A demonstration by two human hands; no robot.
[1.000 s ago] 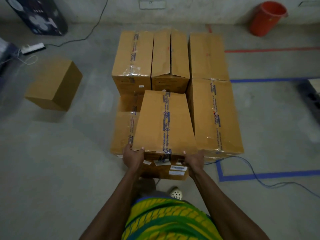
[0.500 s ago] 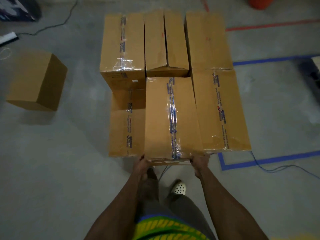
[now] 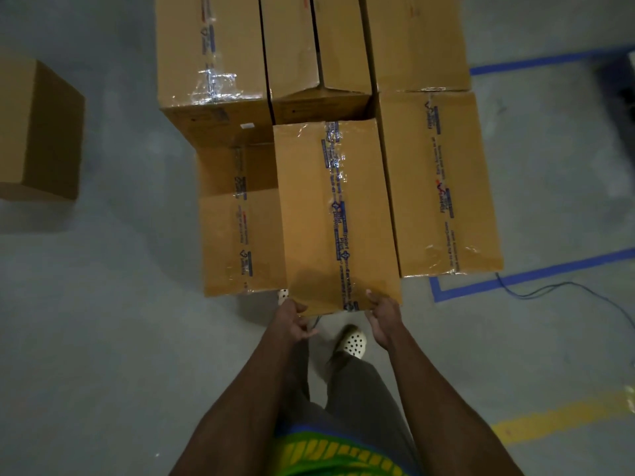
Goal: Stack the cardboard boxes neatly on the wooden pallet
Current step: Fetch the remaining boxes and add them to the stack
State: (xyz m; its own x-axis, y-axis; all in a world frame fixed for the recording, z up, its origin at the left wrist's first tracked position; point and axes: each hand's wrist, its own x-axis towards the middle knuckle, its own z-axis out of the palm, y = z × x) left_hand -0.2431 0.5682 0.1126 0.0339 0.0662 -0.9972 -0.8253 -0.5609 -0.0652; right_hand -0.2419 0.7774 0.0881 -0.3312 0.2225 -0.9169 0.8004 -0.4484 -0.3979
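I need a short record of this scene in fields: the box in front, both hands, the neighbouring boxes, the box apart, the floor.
front box: middle box, taped, in the near row
left hand: at its near left corner, fingers loose
right hand: on its near right corner
neighbours: lower box left, level box right
apart: lone box on floor, left
floor: blue tape, cable

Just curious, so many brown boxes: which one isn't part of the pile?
The plain brown cardboard box at far left. It stands alone on the grey concrete floor, apart from the packed stack, with no tape visible on it.
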